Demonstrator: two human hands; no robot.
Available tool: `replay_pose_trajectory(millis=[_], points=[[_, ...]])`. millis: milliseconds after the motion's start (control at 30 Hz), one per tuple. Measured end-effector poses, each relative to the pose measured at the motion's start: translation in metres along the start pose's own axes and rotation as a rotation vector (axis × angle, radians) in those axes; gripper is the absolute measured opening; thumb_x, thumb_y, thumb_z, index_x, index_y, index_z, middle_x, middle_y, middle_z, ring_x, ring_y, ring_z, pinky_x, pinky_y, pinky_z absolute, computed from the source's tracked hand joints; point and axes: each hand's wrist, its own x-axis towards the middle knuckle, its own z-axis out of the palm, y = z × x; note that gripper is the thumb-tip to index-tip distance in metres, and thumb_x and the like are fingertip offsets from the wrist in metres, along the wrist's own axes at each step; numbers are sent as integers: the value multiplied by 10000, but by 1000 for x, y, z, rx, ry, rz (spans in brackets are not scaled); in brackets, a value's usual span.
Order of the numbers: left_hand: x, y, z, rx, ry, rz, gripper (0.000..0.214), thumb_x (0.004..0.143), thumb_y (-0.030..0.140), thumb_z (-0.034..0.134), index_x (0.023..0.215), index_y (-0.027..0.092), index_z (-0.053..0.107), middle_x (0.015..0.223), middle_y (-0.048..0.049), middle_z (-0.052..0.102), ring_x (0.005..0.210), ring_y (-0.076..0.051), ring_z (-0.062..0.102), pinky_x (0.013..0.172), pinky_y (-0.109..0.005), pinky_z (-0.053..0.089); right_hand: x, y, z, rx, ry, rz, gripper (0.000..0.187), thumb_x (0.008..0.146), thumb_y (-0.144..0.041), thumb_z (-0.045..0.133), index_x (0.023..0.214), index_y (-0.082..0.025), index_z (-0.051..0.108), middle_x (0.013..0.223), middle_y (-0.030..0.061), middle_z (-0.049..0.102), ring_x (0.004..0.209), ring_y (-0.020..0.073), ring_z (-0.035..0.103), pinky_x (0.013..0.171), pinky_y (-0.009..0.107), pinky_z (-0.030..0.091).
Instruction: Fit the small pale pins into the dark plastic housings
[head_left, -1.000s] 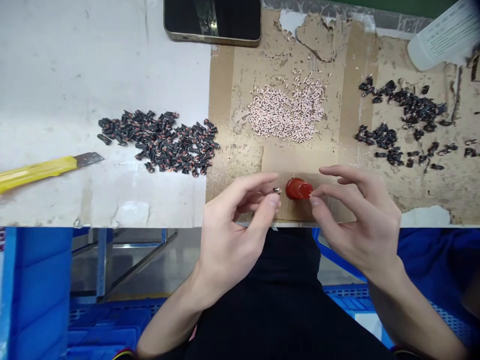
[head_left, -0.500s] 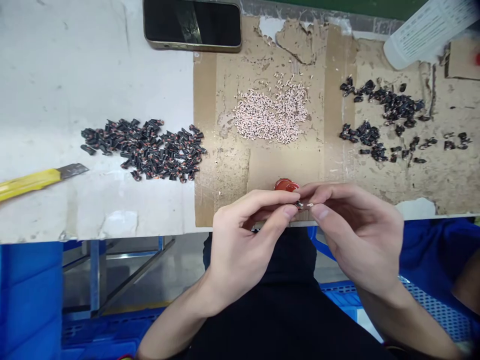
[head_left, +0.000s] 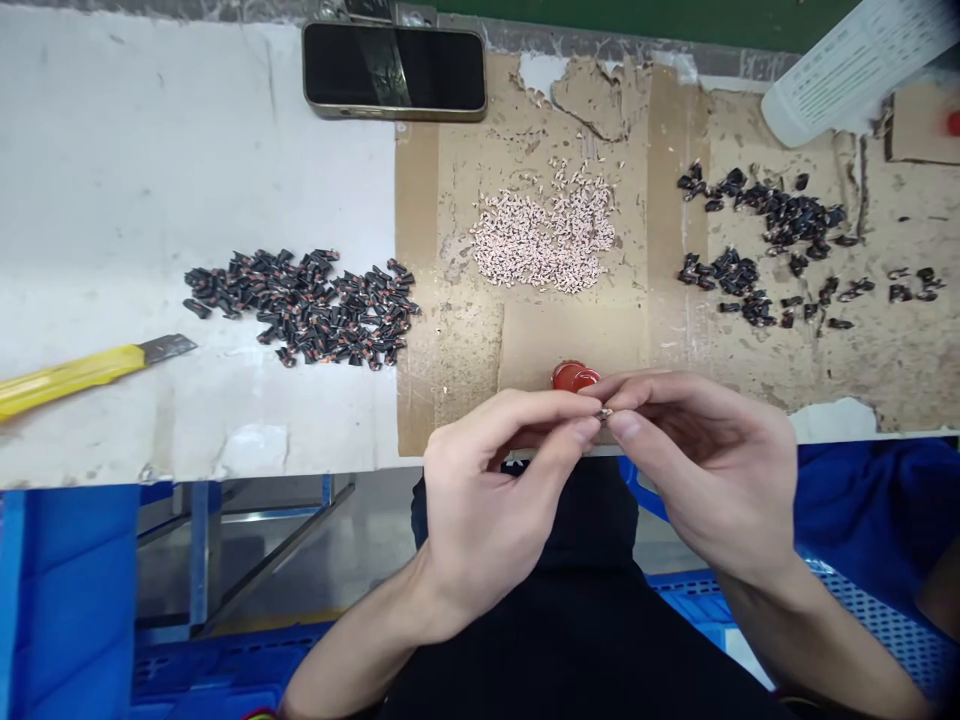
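Note:
My left hand (head_left: 499, 500) and my right hand (head_left: 701, 470) meet over the near edge of the worn cardboard sheet (head_left: 570, 335). Their fingertips pinch a tiny dark-and-metal part (head_left: 604, 412) from both sides, and the fingers mostly hide it. Just behind the fingertips lies a red plastic object (head_left: 574, 377), partly covered by my right fingers. Its exact kind is hidden. Farther up the cardboard is a pile of tiny pinkish-white pieces (head_left: 540, 235).
A pile of small black-and-red parts (head_left: 307, 310) lies on the white table top (head_left: 187, 170). Looser black parts (head_left: 765, 230) lie on the right cardboard. A phone (head_left: 394, 70), a yellow utility knife (head_left: 82, 385) and a white plastic bottle (head_left: 855, 70) are nearby. Blue crates (head_left: 67, 560) stand below the table edge.
My hands have come together from their earlier spread, and my right fingertips now reach the tiny part. The red object is now partly behind my fingers. The view has shifted slightly left.

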Motion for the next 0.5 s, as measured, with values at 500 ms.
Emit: replay_pose_trajectory(millis=[500], points=[[6, 9, 10, -270, 60, -184, 205, 818, 46, 821, 732, 177, 689, 742, -14, 819, 660, -172, 814, 668, -215, 696, -1, 16, -6, -129, 35, -278, 341, 850, -64, 804, 1050, -337, 842, 1007, 9, 841, 911, 210, 813, 735, 329, 717]])
